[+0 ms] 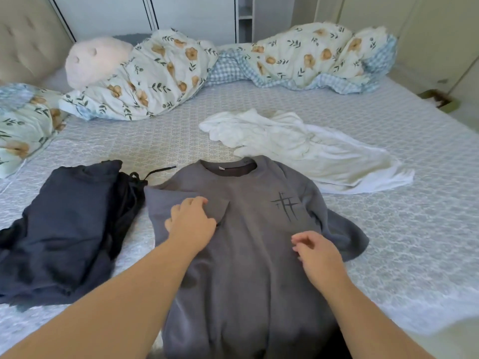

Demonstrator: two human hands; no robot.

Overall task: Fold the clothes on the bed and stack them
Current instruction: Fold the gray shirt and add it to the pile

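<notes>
Your grey T-shirt lies face up in the middle of the near half of the bed, collar pointing away from you and a dark cross print on the chest. Its left sleeve is folded inward across the chest, while the right sleeve spreads out flat on the sheet.

Your left hand rests palm down on that folded sleeve, fingers curled over the cloth and pressing it; whether they pinch the fabric cannot be told. Your right hand sits on the shirt's right chest just below the print, fingers loosely bent and half open, with nothing clearly gripped.

Just beside the shirt on your left lies a dark navy garment, roughly folded, with a black drawstring trailing toward the shirt's shoulder. Beyond the collar and to the right, a white garment lies crumpled and unfolded, its near edge close to the shirt's right shoulder.

Along the far side of the bed a floral duvet is bunched up, with a pale plush toy against it.
</notes>
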